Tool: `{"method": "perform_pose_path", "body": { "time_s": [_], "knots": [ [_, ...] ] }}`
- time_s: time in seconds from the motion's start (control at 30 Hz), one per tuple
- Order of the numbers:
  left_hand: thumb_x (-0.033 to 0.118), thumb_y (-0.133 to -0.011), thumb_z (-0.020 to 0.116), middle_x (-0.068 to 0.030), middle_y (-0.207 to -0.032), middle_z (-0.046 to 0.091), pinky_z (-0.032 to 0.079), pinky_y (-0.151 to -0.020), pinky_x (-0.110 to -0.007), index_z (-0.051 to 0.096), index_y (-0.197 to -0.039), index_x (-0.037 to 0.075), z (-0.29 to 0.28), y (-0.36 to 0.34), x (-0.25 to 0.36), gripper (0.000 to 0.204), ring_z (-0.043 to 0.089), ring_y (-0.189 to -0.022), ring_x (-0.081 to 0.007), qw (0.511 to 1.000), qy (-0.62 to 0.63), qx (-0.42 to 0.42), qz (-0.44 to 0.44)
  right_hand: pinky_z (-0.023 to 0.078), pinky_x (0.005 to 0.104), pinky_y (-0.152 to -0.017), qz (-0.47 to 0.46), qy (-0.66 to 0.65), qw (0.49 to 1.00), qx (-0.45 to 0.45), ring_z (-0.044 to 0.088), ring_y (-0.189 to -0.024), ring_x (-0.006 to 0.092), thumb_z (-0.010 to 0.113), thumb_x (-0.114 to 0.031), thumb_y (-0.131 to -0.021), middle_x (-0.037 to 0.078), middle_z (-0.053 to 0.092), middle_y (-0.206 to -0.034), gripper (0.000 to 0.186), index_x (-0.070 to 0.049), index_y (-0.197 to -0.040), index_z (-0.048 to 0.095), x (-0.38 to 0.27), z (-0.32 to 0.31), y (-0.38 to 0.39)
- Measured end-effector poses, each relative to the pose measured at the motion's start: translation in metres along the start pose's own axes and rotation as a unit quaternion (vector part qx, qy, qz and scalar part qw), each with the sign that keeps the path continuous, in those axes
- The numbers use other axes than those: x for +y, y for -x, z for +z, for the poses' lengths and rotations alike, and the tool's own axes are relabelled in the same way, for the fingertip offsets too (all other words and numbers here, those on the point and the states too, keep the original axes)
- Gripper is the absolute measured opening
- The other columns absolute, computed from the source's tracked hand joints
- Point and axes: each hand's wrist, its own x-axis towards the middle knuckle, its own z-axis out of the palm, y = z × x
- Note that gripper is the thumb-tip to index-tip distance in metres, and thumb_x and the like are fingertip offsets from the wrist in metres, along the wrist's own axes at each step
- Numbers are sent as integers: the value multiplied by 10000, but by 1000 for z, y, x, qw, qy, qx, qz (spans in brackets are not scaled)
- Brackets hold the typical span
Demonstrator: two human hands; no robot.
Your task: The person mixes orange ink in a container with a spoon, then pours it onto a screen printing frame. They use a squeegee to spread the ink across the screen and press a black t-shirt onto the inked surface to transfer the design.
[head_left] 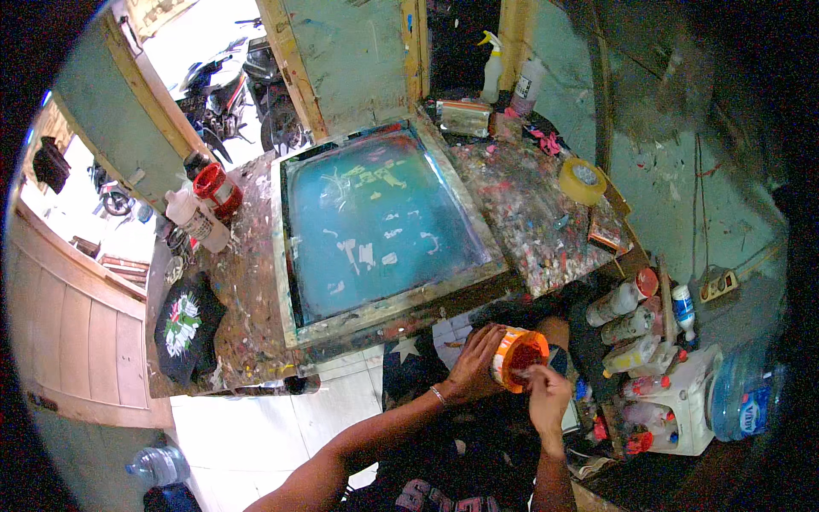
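Note:
Over my lap, in front of the table, my left hand (476,365) is wrapped round the side of an orange plastic tub (510,340). The tub is tilted with its mouth toward me, and dark red stuff coats its inside. At the mouth, my right hand (548,403) has its fingers closed together near the lower rim. A thin pale thing seems to run from those fingers into the tub, too small to name. Beyond my hands, a wood-framed printing screen (375,243) with blue-green mesh and pale shapes lies on the table.
The paint-stained table (247,290) carries a red tub (217,189), a white bottle (196,222), a black printed cloth (188,328), a tape roll (583,181) and a spray bottle (492,70). To my right are several bottles (631,328) and a blue water jug (744,394).

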Motion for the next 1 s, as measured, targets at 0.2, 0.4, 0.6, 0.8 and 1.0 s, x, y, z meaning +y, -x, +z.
{"method": "perform_pose_path", "body": {
  "time_s": [0.2, 0.4, 0.6, 0.8, 1.0],
  "knots": [
    [290, -571, 913, -227, -1474, 431, 325, -1172, -498, 348, -1463, -9, -10, -1, 4, 1097, 372, -1400, -428, 999, 21, -11, -38, 514, 359, -624, 84, -23, 994, -66, 694, -665, 243, 626, -66, -891, 159, 709, -745, 128, 18, -899, 723, -9, -3, -4],
    [280, -573, 913, -224, -1466, 444, 345, -1147, -508, 336, -1463, -10, -17, -4, 16, 1099, 394, -1380, -443, 999, 13, 26, -20, 528, 348, -645, -22, 96, 995, -30, 702, -660, 244, 626, -109, -923, 172, 723, -770, 172, 26, -932, 732, -14, -4, -5],
    [350, -623, 880, -230, -1449, 459, 308, -1169, -490, 402, -1429, -8, -26, -8, 21, 1003, 402, -1380, -427, 998, 55, 34, 21, 528, 333, -662, -61, 68, 994, -66, 698, -698, 195, 613, -85, -919, 163, 739, -809, 184, 60, -967, 715, -23, -7, -2],
    [349, -643, 840, -241, -1492, 404, 268, -1192, -491, 352, -1456, -39, -32, 8, 27, 1024, 366, -1405, -408, 998, 0, 34, -55, 465, 333, -601, -42, 154, 982, -106, 590, -613, 157, 616, -119, -944, 100, 654, -683, 214, 76, -887, 682, -48, -3, -8],
    [363, -605, 891, -247, -1467, 413, 311, -1171, -476, 298, -1471, -27, -95, 18, 49, 1120, 378, -1382, -436, 987, 103, 40, -117, 473, 319, -633, -23, 125, 964, -235, 576, -650, 140, 660, -164, -951, 96, 687, -740, 246, 68, -1026, 690, -128, -22, -3]
  ]
}}
